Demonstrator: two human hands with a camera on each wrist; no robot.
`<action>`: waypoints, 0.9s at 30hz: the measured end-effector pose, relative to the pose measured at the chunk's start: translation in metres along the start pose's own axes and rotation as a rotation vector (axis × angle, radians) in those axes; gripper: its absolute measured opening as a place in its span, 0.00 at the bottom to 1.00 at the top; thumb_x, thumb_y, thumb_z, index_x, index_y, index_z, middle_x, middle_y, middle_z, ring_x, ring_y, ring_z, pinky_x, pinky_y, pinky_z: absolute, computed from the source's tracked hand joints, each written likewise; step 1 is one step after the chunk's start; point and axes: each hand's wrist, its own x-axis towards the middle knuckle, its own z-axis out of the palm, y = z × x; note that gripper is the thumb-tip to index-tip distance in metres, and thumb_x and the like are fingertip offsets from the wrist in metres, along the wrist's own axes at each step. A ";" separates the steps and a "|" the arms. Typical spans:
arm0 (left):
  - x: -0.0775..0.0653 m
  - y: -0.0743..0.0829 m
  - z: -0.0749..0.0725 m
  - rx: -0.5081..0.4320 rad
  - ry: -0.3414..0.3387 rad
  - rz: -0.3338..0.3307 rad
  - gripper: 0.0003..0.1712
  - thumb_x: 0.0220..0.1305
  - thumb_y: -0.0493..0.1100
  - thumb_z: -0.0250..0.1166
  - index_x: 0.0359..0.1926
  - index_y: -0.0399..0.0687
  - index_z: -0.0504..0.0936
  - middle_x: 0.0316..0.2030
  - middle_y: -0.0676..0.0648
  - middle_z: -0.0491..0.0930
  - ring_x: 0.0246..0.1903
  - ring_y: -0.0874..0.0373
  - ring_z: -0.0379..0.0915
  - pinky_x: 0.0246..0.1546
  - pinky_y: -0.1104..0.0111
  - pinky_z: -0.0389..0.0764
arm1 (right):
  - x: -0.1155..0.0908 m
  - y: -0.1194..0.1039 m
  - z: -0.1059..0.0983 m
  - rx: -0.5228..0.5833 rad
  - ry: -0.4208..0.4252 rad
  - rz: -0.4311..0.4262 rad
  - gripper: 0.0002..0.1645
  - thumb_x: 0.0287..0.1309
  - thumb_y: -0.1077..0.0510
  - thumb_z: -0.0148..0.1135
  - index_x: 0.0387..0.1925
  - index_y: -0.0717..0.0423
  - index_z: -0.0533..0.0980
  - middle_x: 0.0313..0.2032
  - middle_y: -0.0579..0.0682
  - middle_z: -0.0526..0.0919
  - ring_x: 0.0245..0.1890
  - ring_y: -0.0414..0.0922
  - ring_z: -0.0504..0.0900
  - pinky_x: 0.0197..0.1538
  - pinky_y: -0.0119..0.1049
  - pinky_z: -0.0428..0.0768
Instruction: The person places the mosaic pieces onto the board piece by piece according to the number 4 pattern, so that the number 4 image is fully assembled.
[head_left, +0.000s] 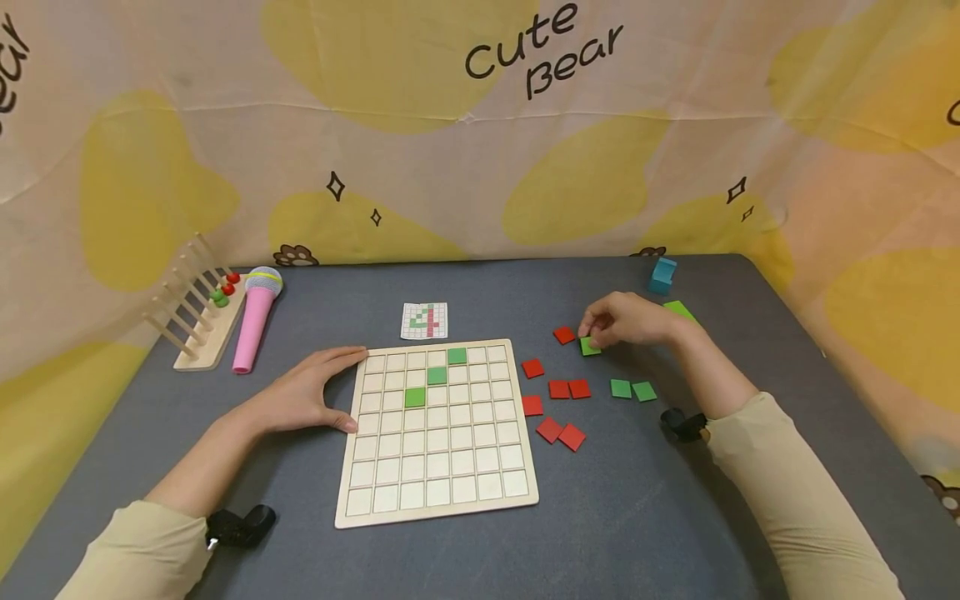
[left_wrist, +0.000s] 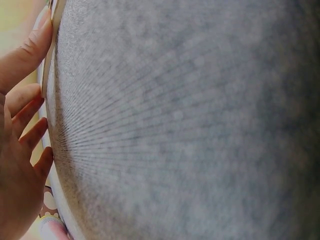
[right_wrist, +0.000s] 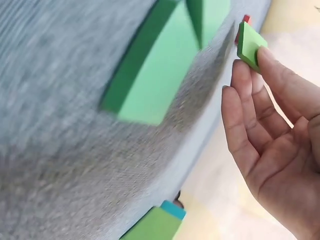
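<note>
A cream grid board [head_left: 345, 508] lies on the table, three green tiles [head_left: 437, 376] set in a slanting line on its upper squares. My left hand [head_left: 303, 392] rests at the board's left edge, thumb and fingers spread along it. In the right wrist view, my right hand [right_wrist: 280, 135] pinches a green square tile [right_wrist: 251, 46] between thumb and fingers. The head view has this hand right of the board, close over the table. Several red tiles [head_left: 558, 389] lie between it and the board. Two loose green tiles [head_left: 620, 388] are nearer the front.
Behind the board lies a small pattern card [head_left: 424, 321] with a green and red figure 4. A pink microphone [head_left: 255, 329] and a wooden peg stand [head_left: 202, 346] with beads are at the left. Far right are a blue block [head_left: 662, 276] and a light green piece [head_left: 680, 312].
</note>
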 end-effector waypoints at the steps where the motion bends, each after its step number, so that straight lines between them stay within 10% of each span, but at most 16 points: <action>1: 0.000 0.000 0.000 -0.002 0.000 -0.001 0.61 0.40 0.63 0.79 0.72 0.42 0.64 0.70 0.37 0.65 0.69 0.36 0.60 0.67 0.40 0.62 | 0.000 -0.003 0.000 -0.002 0.003 -0.006 0.09 0.59 0.62 0.65 0.42 0.55 0.83 0.34 0.50 0.84 0.34 0.43 0.78 0.40 0.35 0.76; 27: 0.000 0.000 0.000 0.004 0.000 -0.006 0.61 0.40 0.63 0.79 0.72 0.41 0.65 0.70 0.36 0.66 0.69 0.36 0.60 0.66 0.40 0.62 | 0.030 -0.091 0.032 0.004 0.109 -0.239 0.10 0.59 0.61 0.64 0.42 0.53 0.84 0.33 0.47 0.84 0.34 0.41 0.79 0.41 0.33 0.79</action>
